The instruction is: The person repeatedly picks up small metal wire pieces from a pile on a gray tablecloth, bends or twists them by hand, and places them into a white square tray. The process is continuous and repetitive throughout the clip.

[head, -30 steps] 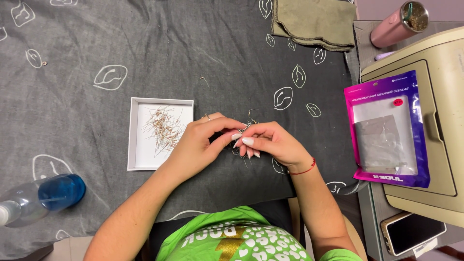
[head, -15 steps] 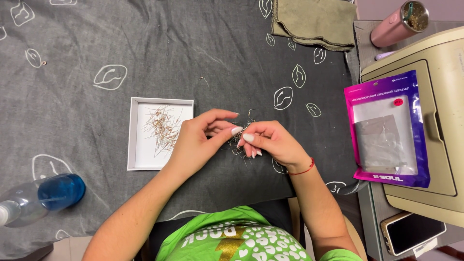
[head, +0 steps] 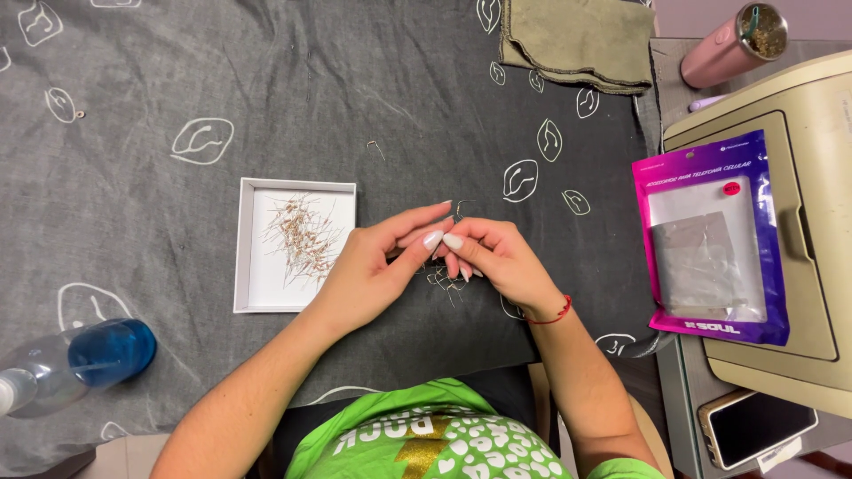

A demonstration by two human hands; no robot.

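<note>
Thin wire pieces (head: 444, 282), pale metallic and fine as hairs, lying in a small loose cluster on the dark grey cloth with white outline drawings (head: 266, 89), directly under the two hands. Left hand (head: 377, 266) and right hand (head: 497, 262) meeting fingertip to fingertip just above that cluster, thumbs and forefingers pressed together, apparently pinching something too small to make out; probably held close like this for control of such slender stock. Remaining fingers of the left hand stretching out straight, those of the right curling under.

Resting just beside the left hand: shallow white square cardboard tray (head: 253, 293) holding a tangled heap of similar copper-toned wires (head: 302, 235), seemingly kept within easy reach as a supply. One stray wire piece (head: 376, 146) lying alone further up the cloth.

Standing well apart: clear plastic bottle with blue liquid (head: 80, 359) at the lower left, folded olive cloth (head: 581, 40) at the top, purple packaging pouch with clear window (head: 710, 239) on a beige case (head: 816, 177).
</note>
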